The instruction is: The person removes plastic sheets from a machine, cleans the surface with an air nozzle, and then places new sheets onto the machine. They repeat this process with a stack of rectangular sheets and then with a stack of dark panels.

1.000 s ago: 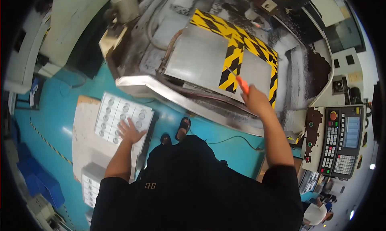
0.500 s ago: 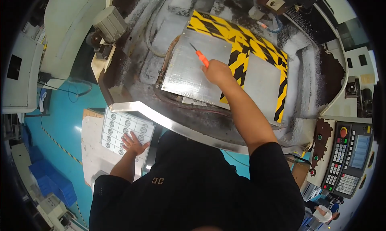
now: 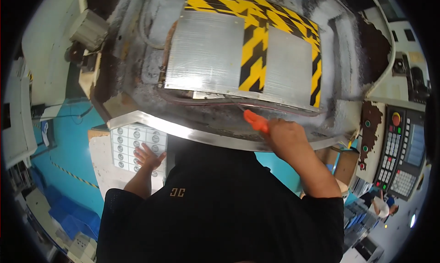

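Orange tool (image 3: 255,121), clamped in the fingers of the right hand (image 3: 285,134), points toward a metal plate (image 3: 206,54); the left hand (image 3: 149,158), fingers apart, is over a tray (image 3: 129,138) of round parts (image 3: 136,134) (contact unclear); a slack grip could drop the tool, a bump jostle the parts

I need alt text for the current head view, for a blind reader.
A person's right hand grips an orange-handled tool before a silver metal plate banded with yellow-and-black striped tape, inside a worn metal machine. The left hand spreads over a white gridded tray of round grey pieces; a dark grey control panel stands right.
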Available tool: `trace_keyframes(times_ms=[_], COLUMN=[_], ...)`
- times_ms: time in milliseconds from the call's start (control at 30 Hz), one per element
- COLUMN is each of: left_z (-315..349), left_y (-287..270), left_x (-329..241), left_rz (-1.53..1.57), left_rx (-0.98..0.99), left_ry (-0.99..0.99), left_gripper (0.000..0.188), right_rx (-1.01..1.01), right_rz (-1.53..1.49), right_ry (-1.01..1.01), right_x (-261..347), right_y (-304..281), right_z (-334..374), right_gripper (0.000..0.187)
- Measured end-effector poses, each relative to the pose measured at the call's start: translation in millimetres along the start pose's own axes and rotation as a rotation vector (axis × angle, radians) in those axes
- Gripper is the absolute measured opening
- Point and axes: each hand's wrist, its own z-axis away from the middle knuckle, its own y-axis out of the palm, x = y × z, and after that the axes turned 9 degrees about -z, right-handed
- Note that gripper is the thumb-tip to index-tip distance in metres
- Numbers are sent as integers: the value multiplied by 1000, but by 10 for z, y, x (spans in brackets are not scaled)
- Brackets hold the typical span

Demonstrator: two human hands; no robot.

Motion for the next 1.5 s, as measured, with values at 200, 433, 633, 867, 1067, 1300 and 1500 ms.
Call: trace_keyframes(times_ms=[200, 433, 633, 867, 1067, 1300, 1500], left_z=[40, 75, 76, 37, 78, 148, 196], left_y=[-69, -77, -41, -49, -37, -170, -192], left_x=[-2, -48, -60, -44, 35, -25, -6], left_rz=[19, 40, 36, 29, 70, 7, -12], left_rx=[14, 35, 42, 16, 47, 33, 61], left_ry=[-37, -41, -24, -18, -30, 17, -11], left_gripper=[131, 127, 128, 126, 131, 131, 129], right_rx=[33, -58, -317, -397, 59, -60, -56], right_rz=[72, 106, 3, 11, 141, -52, -815], right_ry=[351, 621, 373, 665, 618, 286, 350], right_x=[-706, -1762, -1380, -2417, -1864, -647, -1001], right_y=[-117, 105, 184, 17, 216, -116, -165], right_z=[528, 559, -846, -817, 358, -289, -1821], right_gripper=[30, 30, 30, 34, 31, 32, 53])
